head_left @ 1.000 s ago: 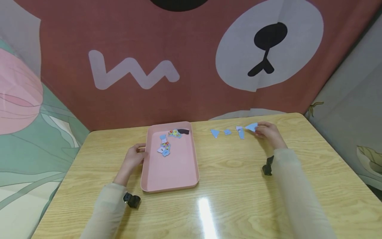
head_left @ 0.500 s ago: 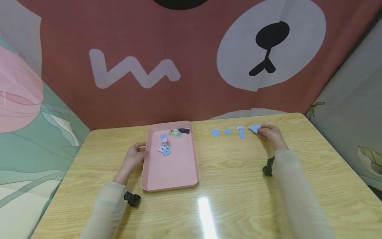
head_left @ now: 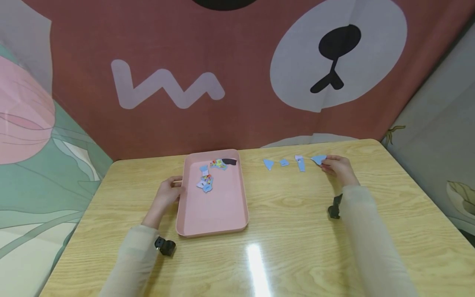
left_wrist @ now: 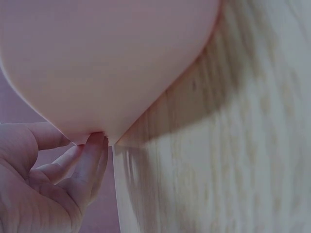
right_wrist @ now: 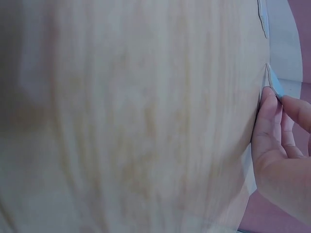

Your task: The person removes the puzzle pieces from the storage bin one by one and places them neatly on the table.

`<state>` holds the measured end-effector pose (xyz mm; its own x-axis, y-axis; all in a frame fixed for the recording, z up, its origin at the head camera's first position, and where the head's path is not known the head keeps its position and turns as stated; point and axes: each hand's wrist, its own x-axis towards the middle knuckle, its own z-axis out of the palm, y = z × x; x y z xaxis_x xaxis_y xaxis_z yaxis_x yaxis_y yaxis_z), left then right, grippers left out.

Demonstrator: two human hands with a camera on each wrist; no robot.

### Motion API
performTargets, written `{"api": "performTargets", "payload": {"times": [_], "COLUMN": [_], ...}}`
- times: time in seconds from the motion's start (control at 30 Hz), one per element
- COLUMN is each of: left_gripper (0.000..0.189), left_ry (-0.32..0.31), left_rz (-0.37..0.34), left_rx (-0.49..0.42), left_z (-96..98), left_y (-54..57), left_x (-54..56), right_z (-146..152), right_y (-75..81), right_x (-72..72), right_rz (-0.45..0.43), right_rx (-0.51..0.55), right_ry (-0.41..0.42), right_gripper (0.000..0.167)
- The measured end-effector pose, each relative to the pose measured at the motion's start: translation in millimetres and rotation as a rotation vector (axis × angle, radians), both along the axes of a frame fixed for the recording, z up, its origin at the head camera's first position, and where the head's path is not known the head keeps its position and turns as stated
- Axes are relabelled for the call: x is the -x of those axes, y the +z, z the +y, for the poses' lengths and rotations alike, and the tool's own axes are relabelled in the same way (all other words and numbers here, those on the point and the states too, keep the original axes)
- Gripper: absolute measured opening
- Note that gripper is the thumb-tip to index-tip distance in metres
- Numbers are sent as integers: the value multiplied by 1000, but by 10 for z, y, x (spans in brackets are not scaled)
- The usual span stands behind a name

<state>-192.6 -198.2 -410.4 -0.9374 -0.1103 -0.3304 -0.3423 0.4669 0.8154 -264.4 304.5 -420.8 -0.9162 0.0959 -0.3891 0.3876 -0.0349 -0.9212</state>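
Observation:
My left hand (head_left: pixel 167 195) holds the left rim of a pink tray (head_left: pixel 211 212). In the left wrist view its fingers (left_wrist: pixel 92 158) meet the tray's outer wall, and one digit passes behind the rim. At the back right of the table, my right hand (head_left: pixel 338 168) pinches a pale blue, roughly triangular puzzle piece (head_left: pixel 318 159) between thumb and fingers. The right wrist view shows this piece (right_wrist: pixel 275 83) tilted up at the fingertips, close over the table. Left of it lie a blue-and-lilac strip piece (head_left: pixel 300 164), a small blue piece (head_left: pixel 284 163) and a blue triangular piece (head_left: pixel 268 164).
Inside the tray lie a joined multicoloured cluster of pieces (head_left: pixel 205 181), another colourful piece (head_left: pixel 218 164) and a black piece (head_left: pixel 229 161). A printed cloth (head_left: pixel 245 123) hangs behind the wooden table (head_left: pixel 289 214). Small black cameras sit at both wrists.
My right hand has shifted slightly right with the blue puzzle piece, widening the gap from the strip piece. The piece has turned a little. My left hand stays at the tray.

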Motion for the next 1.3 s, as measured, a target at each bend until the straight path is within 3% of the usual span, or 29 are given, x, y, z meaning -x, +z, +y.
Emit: {"api": "performTargets", "payload": {"times": [0.1, 0.33, 0.5, 0.87, 1.17, 1.3], "left_gripper": [50, 49, 49, 50, 49, 50], "left_ry": [-1, -1, 0, -6, -4, -1], "left_rz": [4, 19, 23, 25, 35, 30], "left_rx": [2, -3, -7, -19, -19, -19], "left_z": [0, -4, -10, -8, -11, -15], "left_y": [1, -6, -18, -1, -15, -20], "left_x": [0, -3, 1, -9, -2, 7], "right_z": [8, 60, 84, 75, 8, -154], "right_y": [-3, -66, -68, -45, -28, 12], "right_x": [-1, 12, 24, 0, 27, 69], "right_rz": [1, 29, 13, 6, 23, 67], "right_rx": [2, -104, -174, -230, -412, -458], "right_ry": [7, 91, 125, 77, 18, 48], "right_gripper": [28, 58, 59, 56, 53, 53]}}
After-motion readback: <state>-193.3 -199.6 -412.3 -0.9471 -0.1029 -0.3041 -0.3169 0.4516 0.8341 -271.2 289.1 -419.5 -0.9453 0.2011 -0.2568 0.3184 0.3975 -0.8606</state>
